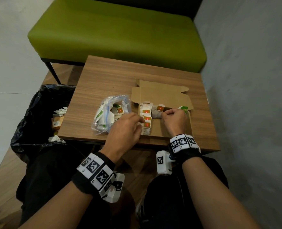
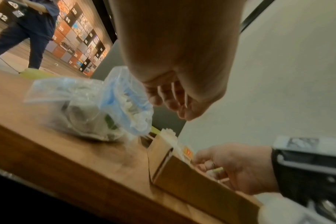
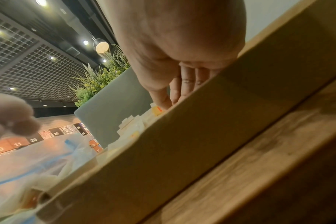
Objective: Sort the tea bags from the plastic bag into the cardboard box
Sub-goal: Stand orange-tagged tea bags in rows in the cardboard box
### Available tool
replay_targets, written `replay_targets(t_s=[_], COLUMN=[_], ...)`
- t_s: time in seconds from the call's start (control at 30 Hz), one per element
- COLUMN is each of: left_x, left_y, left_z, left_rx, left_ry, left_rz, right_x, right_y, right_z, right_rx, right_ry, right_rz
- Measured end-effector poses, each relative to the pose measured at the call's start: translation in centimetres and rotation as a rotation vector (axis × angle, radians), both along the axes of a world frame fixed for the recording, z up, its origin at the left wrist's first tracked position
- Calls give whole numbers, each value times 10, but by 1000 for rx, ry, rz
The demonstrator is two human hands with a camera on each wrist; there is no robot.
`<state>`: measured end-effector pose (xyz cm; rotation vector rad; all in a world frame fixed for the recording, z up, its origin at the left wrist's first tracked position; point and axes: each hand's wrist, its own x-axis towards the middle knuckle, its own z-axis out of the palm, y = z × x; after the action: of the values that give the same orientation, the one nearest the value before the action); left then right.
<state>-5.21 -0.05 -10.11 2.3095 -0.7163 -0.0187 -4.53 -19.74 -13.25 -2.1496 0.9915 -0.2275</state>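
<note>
Right hand pinches tea bag in cardboard box; left hand grip loose (empty).

public lounge or lobby | green bench behind wooden table | numbered wall panels beyond it (grid ceiling overhead)

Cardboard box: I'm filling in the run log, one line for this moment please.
cardboard box: open, tea bags rowed inside | right hand: in box, on tea bags | left hand: between plastic bag and box
</note>
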Motion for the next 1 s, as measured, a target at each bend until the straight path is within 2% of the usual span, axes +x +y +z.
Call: replay_targets(t_s=[0.07,0.13,0.23,0.37,0.53,0.6,0.67,0.77,0.87,1.0], left_x=[5,13,27,31,26,25,23,20,19,17], left_y=[9,21,38,50,54,54,53,53,53,55], left_z=[9,15,18,13,8,8,7,6,6,7], left_rx=[-1,88,259,372,270,244,229,237,244,247], left_ry=[-105,-149,-14,140,135,123,122,113,109,111], left_rz=[126,286,394,347,318,308,298,288,293,289], right_x=[-4,-9,-13,-15,-15,-15,-15,-12,-2,8], right_y=[-1,0,6,22,38,48,61,85,103,119], right_z=[3,5,9,16,23,25,29,34,34,33], right_rx=[-5,-6,-35,-103,-197,-257,-321,-447,-601,-733], right_ry=[-23,-39,-85,-109,-5,-44,-103,-90,-54,87], right_rz=[6,10,41,134,328,395,539,758,813,879])
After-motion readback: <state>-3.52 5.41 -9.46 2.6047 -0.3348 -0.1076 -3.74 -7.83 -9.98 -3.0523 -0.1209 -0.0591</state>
